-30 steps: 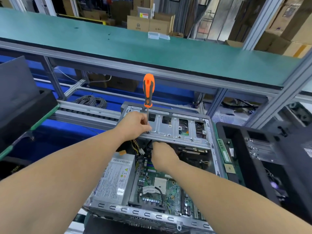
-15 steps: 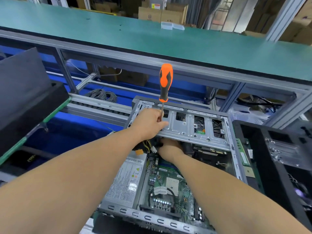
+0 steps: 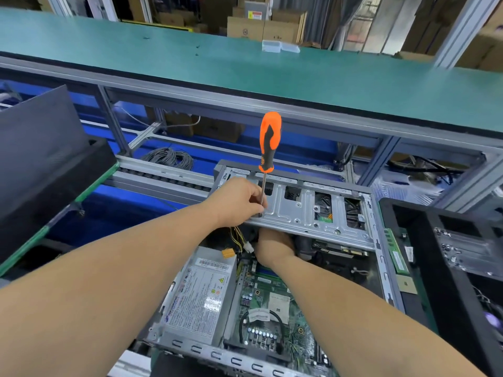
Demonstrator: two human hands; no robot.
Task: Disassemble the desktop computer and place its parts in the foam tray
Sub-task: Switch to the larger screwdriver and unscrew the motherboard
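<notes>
pinching the thin steel shaft of the orange-and-black screwdriver [image 3: 269, 140], the left hand's [image 3: 236, 204] fingers hold it upright, tip on the silver perforated metal drive bracket [image 3: 302, 210]. the right hand [image 3: 273, 247] reaches under that bracket; whether its fingers grasp anything cannot be told. both work inside the open grey desktop computer case [image 3: 381, 240], lying on the desk, with its silver power supply [image 3: 201, 295] beside the green motherboard [image 3: 272, 308].

Screwdriver [image 3: 269, 140]: orange handle, black inlay. Drive cage [image 3: 313, 210]: bare silver. Motherboard [image 3: 272, 317]: green. Power supply [image 3: 201, 297]: grey, white label. Upper bench [image 3: 272, 77]: teal, black edge. Cable bundle [image 3: 236, 235]: yellow.
</notes>
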